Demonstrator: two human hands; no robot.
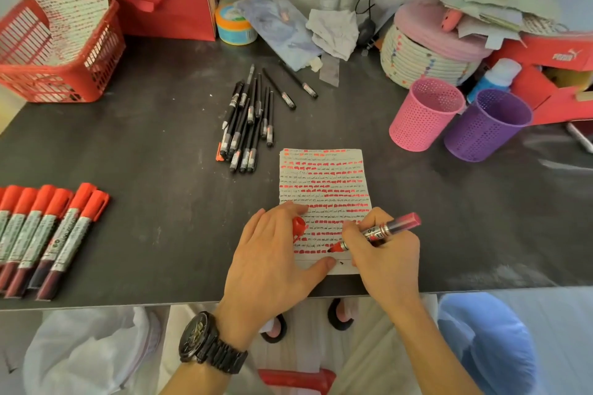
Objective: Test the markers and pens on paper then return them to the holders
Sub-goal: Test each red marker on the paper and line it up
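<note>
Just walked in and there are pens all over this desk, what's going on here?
A person is testing a red marker on a sheet of paper nearly full of marks. The right hand holds the uncapped marker, tip on the paper; the left hand steadies the sheet and holds the red cap. Capped red markers and black pens lie nearby; the pink holder and purple holder show no pens.

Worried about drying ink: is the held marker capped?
No, the red marker rests its bare tip on the paper; the left hand holds its cap.
</note>
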